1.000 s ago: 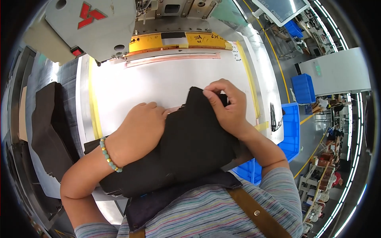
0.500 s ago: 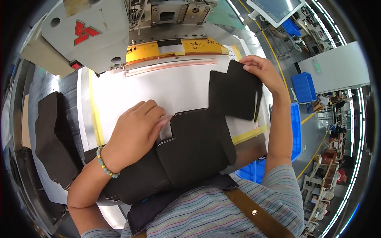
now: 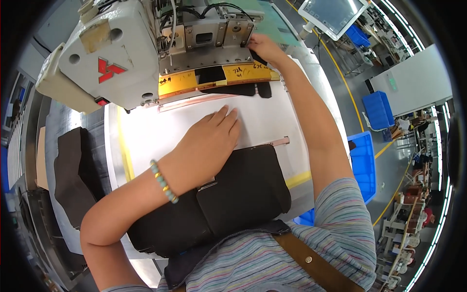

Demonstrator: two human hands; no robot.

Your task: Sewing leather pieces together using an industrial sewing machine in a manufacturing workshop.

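My right hand (image 3: 266,49) reaches past the right end of a yellow clamp bar on a sewing machine (image 3: 119,58). Its fingers are pinched at the edge of a black cut piece (image 3: 238,89), part of which shows below the yellow bar (image 3: 182,83); the bar hides its middle. My left hand (image 3: 206,143), with a beaded bracelet at the wrist, lies stretched out and holds nothing. Its fingertips are over the white sheet (image 3: 262,119), and its palm covers the corner of a stack of black pieces (image 3: 248,187) near my body.
Another pile of black pieces (image 3: 73,175) lies on the left of the table. A pinkish strip (image 3: 281,141) is on the white sheet. Blue bins (image 3: 364,168) stand on the right, and a screen (image 3: 333,17) is at the far right. The machine head overhangs the far left.
My right hand has carried the black piece away from me, from above the sheet to beneath the yellow bar. My left hand has slid forward and right, its fingers straightening.
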